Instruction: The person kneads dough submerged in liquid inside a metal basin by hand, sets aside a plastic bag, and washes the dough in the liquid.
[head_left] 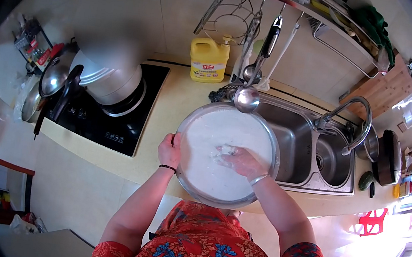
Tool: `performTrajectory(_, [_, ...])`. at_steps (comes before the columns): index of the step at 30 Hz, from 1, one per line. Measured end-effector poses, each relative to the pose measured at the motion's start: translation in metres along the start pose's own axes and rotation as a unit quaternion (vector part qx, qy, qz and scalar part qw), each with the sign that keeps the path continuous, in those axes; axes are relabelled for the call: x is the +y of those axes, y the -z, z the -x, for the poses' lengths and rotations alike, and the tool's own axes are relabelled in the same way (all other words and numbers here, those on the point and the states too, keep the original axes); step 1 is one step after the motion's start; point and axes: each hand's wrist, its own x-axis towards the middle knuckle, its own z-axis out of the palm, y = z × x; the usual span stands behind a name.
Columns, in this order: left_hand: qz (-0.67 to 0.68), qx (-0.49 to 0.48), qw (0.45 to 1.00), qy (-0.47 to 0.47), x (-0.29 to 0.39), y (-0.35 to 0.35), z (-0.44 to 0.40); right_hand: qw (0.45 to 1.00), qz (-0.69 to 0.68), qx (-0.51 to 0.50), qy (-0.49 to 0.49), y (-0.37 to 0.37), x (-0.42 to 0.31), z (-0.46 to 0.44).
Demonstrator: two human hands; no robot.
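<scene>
A wide metal basin (180,174) full of a white, flour-like or milky mass (210,180) sits at the counter's front edge, its right side overlapping the sink. My left hand (170,149), with a dark beaded bracelet at the wrist, is closed around the basin's left rim. Inside the basin, my right hand (238,160) reaches into the white mass from the right, a bangle on its wrist. White clumps coat its fingers, which look stretched out and apart; their tips are partly hidden.
A double sink (287,138) with a curved faucet (365,109) lies right of the basin. A pot (116,84) stands on the black cooktop (122,136) at left. Behind are a yellow detergent jug (208,62) and a hanging ladle (246,98), close above the basin's far rim.
</scene>
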Motion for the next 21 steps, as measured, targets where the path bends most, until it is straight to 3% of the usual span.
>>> performTrajectory(5, [0.001, -0.003, 1.0, -0.001, 0.0, 0.001, 0.0, 0.985, 0.154, 0.077, 0.005, 0.009, 0.007, -0.01])
performTrajectory(7, [-0.005, -0.002, 1.0, -0.002, 0.002, 0.001, 0.0, 0.959, 0.223, 0.174, -0.014, -0.004, -0.003, -0.006])
performTrajectory(14, [-0.007, -0.001, 1.0, 0.007, 0.003, 0.001, 0.0, 0.951, 0.209, 0.218, -0.068, -0.005, -0.007, -0.014])
performTrajectory(16, [0.008, -0.003, 1.0, 0.007, -0.001, -0.001, 0.0, 0.894, 0.165, 0.411, -0.063, -0.021, -0.013, -0.011])
performTrajectory(17, [0.009, -0.002, 1.0, 0.007, 0.0, 0.0, 0.0, 0.894, 0.166, 0.411, -0.064, -0.022, -0.015, -0.006])
performTrajectory(19, [0.003, -0.009, 1.0, 0.012, 0.003, 0.002, 0.0, 0.954, 0.095, 0.274, -0.074, -0.017, -0.018, 0.009])
performTrajectory(20, [0.004, -0.009, 1.0, 0.013, 0.002, 0.001, 0.0, 0.954, 0.095, 0.274, -0.075, 0.0, -0.009, 0.004])
performTrajectory(21, [0.004, -0.007, 1.0, 0.008, 0.0, 0.0, 0.0, 0.975, 0.137, 0.165, -0.058, 0.027, 0.006, -0.008])
